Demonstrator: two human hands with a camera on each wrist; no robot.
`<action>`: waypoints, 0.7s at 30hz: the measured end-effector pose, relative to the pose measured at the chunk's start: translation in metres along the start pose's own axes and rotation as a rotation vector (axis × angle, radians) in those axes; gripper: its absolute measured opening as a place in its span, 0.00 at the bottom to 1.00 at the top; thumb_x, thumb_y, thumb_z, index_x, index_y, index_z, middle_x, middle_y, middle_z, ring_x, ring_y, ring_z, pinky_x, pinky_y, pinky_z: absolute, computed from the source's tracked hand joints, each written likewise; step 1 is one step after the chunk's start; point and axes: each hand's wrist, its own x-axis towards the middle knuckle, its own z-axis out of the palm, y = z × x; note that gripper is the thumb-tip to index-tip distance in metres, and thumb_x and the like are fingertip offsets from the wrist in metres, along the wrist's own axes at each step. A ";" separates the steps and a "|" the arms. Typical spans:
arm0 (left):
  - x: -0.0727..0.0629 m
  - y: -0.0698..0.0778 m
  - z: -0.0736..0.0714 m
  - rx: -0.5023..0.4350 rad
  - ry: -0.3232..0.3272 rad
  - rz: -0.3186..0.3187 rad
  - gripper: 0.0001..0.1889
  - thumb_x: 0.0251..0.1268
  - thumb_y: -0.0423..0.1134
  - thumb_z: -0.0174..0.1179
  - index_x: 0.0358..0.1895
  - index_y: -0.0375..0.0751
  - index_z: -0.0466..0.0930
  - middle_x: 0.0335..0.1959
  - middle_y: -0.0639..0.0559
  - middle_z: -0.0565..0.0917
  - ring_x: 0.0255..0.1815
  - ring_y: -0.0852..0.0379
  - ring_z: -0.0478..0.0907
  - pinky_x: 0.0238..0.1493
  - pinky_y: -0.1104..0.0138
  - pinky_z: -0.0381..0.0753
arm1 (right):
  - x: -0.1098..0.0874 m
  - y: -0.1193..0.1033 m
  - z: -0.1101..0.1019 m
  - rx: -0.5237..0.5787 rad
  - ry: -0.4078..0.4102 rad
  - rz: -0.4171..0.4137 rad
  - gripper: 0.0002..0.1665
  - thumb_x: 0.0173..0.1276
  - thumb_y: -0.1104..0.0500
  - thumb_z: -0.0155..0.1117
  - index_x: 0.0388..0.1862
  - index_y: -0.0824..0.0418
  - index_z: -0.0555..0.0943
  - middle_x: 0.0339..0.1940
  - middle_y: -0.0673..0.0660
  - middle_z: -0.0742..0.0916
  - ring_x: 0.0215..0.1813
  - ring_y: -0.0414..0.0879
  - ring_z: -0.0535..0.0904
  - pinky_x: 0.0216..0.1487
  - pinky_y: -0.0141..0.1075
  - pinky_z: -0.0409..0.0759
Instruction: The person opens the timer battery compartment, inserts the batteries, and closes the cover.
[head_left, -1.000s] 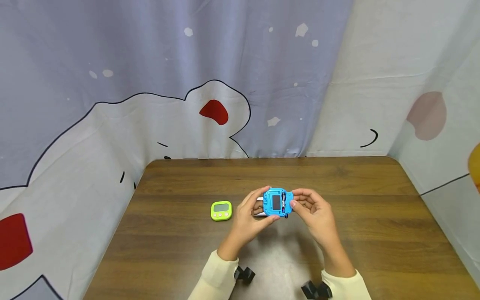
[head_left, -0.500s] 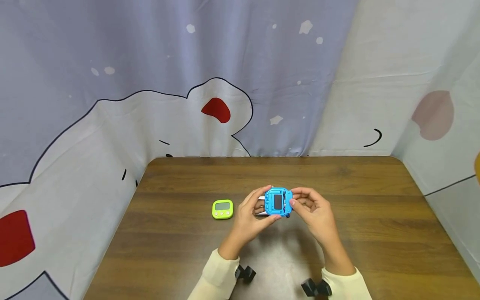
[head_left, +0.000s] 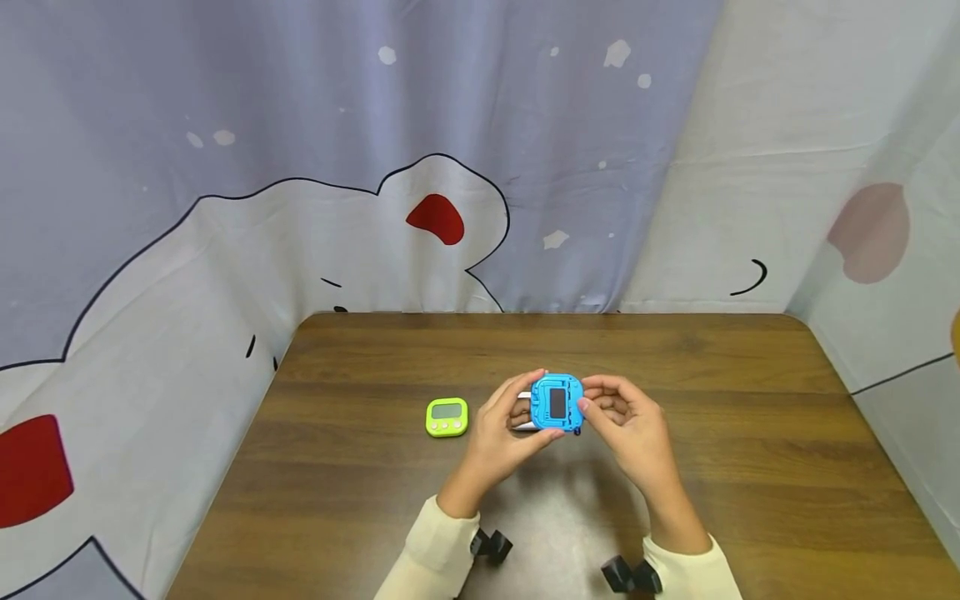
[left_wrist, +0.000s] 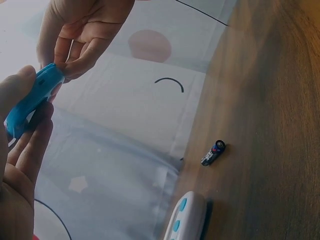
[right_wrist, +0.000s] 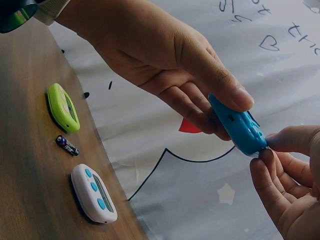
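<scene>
While the left hand (head_left: 498, 429) is holding the blue timer (head_left: 557, 402) over the desk (head_left: 360, 500) – its grip stretching wide around the edges – the right hand (head_left: 630, 421) is pinching the other side, its grip nearly closed. If either hand is pushing too hard, the timer might be slipping and dropping.

The person wears pale cream: the left sleeve (head_left: 429, 554) and right sleeve (head_left: 693, 573) end in plain cuffs. Beside each sits a blocky black device, the left device (head_left: 492, 547) and right device (head_left: 632, 577) much alike (a dark, rounded casing (right_wrist: 16, 15) with a greenish patch shows beside the right cuff). The left hand (head_left: 497, 429) and right hand (head_left: 632, 429) are bare.
</scene>
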 end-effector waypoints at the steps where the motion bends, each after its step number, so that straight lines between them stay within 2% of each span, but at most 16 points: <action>1: 0.000 0.000 0.000 0.003 0.000 -0.002 0.41 0.49 0.31 0.75 0.70 0.43 0.67 0.60 0.47 0.74 0.48 0.54 0.83 0.43 0.67 0.84 | 0.000 -0.001 0.000 -0.009 0.004 0.003 0.14 0.63 0.72 0.67 0.47 0.74 0.80 0.39 0.64 0.84 0.38 0.48 0.82 0.39 0.30 0.84; 8: 0.000 0.001 0.001 0.012 0.011 0.005 0.42 0.46 0.28 0.76 0.69 0.39 0.67 0.60 0.43 0.74 0.48 0.52 0.83 0.43 0.67 0.84 | -0.002 -0.004 0.002 -0.036 0.027 0.015 0.12 0.62 0.71 0.68 0.45 0.73 0.80 0.37 0.64 0.85 0.36 0.48 0.82 0.38 0.30 0.84; 16: 0.001 0.000 0.000 0.023 0.005 0.017 0.41 0.49 0.32 0.75 0.70 0.43 0.67 0.60 0.47 0.75 0.47 0.55 0.83 0.43 0.68 0.84 | -0.002 -0.008 0.003 -0.062 0.042 0.028 0.11 0.63 0.70 0.68 0.43 0.73 0.81 0.34 0.64 0.85 0.34 0.47 0.83 0.36 0.30 0.84; 21: 0.000 0.000 0.000 0.045 -0.007 0.036 0.41 0.50 0.32 0.75 0.70 0.44 0.66 0.60 0.46 0.75 0.47 0.55 0.83 0.42 0.68 0.84 | -0.004 -0.007 0.004 -0.105 0.052 -0.009 0.10 0.62 0.71 0.68 0.42 0.73 0.81 0.33 0.63 0.85 0.33 0.46 0.83 0.36 0.29 0.84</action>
